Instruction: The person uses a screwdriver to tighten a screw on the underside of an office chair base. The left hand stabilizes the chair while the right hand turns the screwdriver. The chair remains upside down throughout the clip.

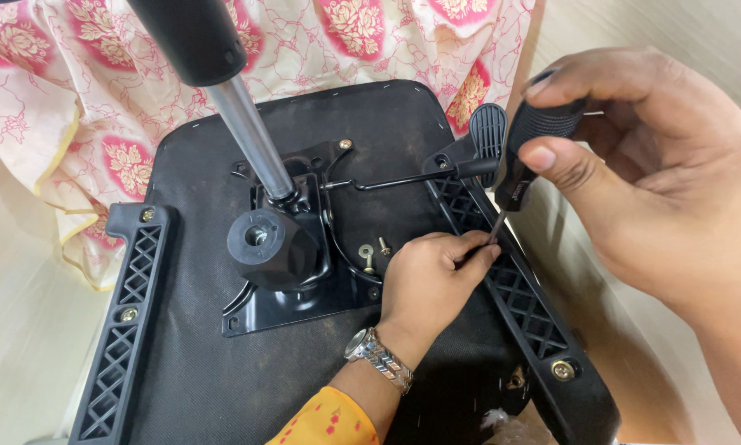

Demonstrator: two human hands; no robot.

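Right hand (659, 189) gripped the screwdriver (525, 152), left hand (432, 284) pinched its tip against the black armrest bracket (527, 305), upturned chair seat (247, 379) underneath.

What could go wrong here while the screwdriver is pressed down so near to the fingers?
1. The screwdriver tip meets the armrest bracket right at the left hand fingertips; a slip could jab them.
2. The right hand holds the tool tilted, so it may slip out of the screw head.
3. The loose screws on the seat underside could roll away.
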